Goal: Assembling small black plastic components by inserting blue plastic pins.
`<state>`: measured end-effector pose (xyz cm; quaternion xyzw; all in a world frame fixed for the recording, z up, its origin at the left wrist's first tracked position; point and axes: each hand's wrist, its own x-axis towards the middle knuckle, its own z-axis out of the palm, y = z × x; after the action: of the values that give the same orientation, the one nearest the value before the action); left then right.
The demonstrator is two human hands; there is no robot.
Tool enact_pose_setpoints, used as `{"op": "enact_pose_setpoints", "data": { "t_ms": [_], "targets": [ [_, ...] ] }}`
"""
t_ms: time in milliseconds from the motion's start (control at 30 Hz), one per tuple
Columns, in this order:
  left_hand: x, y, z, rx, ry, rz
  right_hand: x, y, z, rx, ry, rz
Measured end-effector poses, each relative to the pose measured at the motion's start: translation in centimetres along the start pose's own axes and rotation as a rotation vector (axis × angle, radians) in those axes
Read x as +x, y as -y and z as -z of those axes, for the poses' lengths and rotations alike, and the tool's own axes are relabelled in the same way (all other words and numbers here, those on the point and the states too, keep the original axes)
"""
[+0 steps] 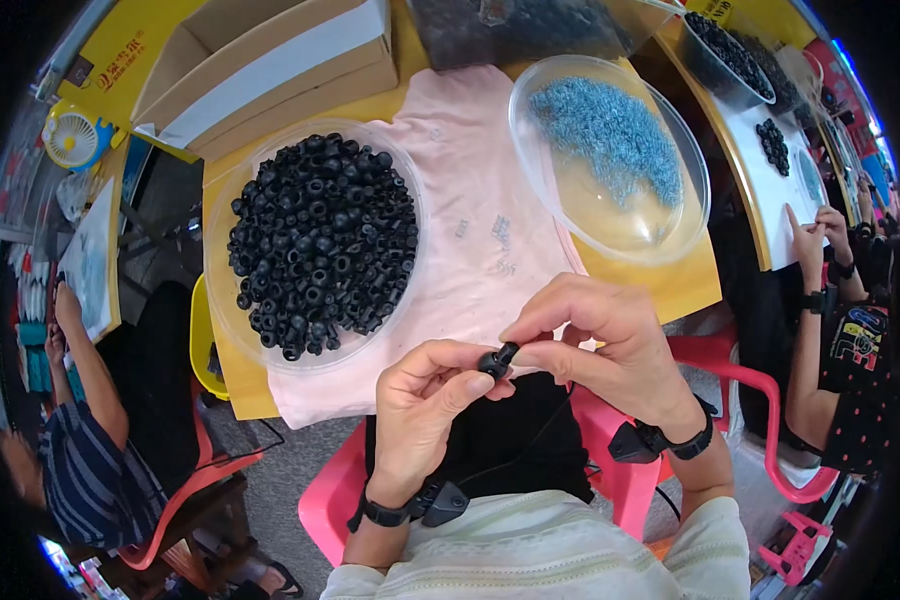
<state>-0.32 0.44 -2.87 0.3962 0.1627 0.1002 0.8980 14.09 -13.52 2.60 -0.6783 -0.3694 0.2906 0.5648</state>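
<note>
My left hand (432, 400) is closed in a pinch on a small black rounded plastic part (492, 364), held above the near edge of a pink cloth (450, 270). The fingertips of my right hand (600, 345) close on the upper end of that same part, where a narrower black piece shows. Left of my hands sits a round clear tray (320, 367) heaped with black hollow plastic parts (320, 245). Farther to the right, a clear plastic tray (610, 252) holds a pile of tiny blue-silver pieces (610, 135), too fine to name. Several tiny silvery bits (501, 230) lie on the cloth.
An open cardboard box (280, 80) stands at the far left of the yellow table (685, 285). Behind the cloth lies a dark, shiny sheet-like thing (530, 30). Co-workers sit left and right; one's hands (820, 235) are over a white table (760, 190). A pink chair (335, 485) surrounds me.
</note>
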Motion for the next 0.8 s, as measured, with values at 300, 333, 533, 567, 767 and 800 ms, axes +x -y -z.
{"op": "enact_pose_setpoints", "data": {
  "t_ms": [300, 333, 533, 567, 767, 800],
  "targets": [
    [0.10, 0.05, -0.26, 0.141, -0.040, -0.042, -0.06, -0.18, -0.01, -0.125, -0.007, 0.030],
    [0.05, -0.04, -0.40, 0.185, -0.052, -0.055, -0.07, -0.22, 0.00, -0.058, -0.003, -0.030],
    [0.12, 0.09, -0.12, 0.080, -0.010, -0.058, -0.38, -0.87, 0.39, 0.378, -0.031, -0.301],
    [0.17, 0.16, 0.00, 0.033, 0.005, -0.051, -0.44, -0.95, 0.43, 0.383, -0.042, -0.281],
    [0.27, 0.36, -0.12, -0.029, 0.003, -0.048, -0.51, -0.82, 0.06, 0.280, -0.040, -0.181],
    [0.27, 0.35, -0.13, -0.013, 0.004, -0.043, -0.49, -0.85, 0.01, 0.252, -0.037, -0.169]
  ]
}}
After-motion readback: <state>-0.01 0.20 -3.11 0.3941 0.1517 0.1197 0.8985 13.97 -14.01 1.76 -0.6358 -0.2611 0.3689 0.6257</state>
